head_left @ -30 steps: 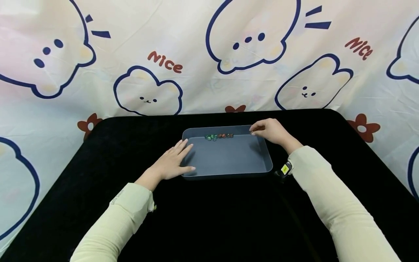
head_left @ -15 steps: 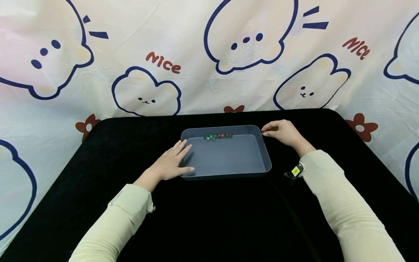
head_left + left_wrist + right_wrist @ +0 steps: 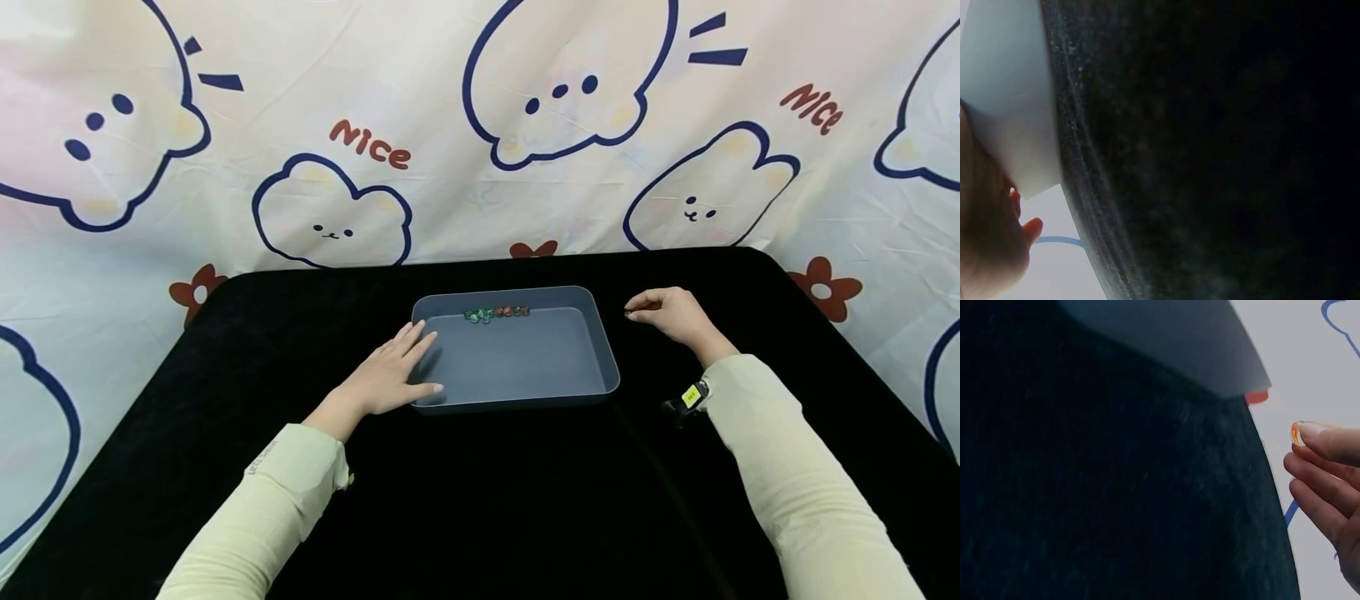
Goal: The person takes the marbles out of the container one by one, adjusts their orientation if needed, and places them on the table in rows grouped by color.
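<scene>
A clear glass marble with an orange swirl [image 3: 1295, 434] is pinched between the thumb and forefinger of my right hand [image 3: 673, 317], just right of the grey-blue tray [image 3: 525, 367]. In the head view that marble is only a small dark spot at the fingertips. My left hand [image 3: 384, 377] rests on the tray's left edge with its fingers straight and spread. Along the tray's back wall lie several green marbles [image 3: 478, 316], with several reddish-brown marbles [image 3: 512, 311] in a row to their right.
Black cloth [image 3: 495, 492] covers the table under the tray. A pale curtain [image 3: 465, 200] printed with cartoon figures hangs behind and at the sides. A dark wrist camera [image 3: 686, 400] with a yellow-green face sits at the right sleeve.
My right hand has moved right, from above the tray's back right corner out past its right side, with the marble still pinched. My left hand has stayed on the tray.
</scene>
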Motion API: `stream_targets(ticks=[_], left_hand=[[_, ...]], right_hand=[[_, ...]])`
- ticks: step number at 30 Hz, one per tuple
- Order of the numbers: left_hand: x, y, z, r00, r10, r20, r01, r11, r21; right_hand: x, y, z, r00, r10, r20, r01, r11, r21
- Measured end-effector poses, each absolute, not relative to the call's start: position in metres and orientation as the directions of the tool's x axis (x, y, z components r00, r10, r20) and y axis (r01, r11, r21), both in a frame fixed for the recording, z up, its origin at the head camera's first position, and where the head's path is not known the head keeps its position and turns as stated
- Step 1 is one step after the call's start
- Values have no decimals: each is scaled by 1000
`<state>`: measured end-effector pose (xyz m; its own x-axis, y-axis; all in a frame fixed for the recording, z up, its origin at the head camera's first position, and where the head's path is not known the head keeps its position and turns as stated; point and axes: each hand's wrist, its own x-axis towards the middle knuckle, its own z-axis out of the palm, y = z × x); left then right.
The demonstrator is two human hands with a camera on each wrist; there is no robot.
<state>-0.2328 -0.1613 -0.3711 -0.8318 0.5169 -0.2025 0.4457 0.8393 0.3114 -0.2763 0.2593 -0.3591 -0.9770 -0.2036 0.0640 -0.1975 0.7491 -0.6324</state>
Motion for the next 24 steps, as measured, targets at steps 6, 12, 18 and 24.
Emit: stream_targets(ticks=[6,12,18,24], left_hand=[[-233,-162,-372,-834,515,-198,445,840,309],[-232,-163,-372,-837,509,-200,438,844,309],[-231,-162,-371,-838,505,-204,436,847,306],[-231,-161,-371,-835,513,-197,444,842,307]], right_hand=[[-275,269,-368,-982,-188,34,-168,768,-618],[-276,276,-374,-982,-187,-10,-143,782,-606],[-279,277,-376,-981,-192,-9,-149,790,-594],[-281,277,-379,-981,-195,1,-163,816,-554]])
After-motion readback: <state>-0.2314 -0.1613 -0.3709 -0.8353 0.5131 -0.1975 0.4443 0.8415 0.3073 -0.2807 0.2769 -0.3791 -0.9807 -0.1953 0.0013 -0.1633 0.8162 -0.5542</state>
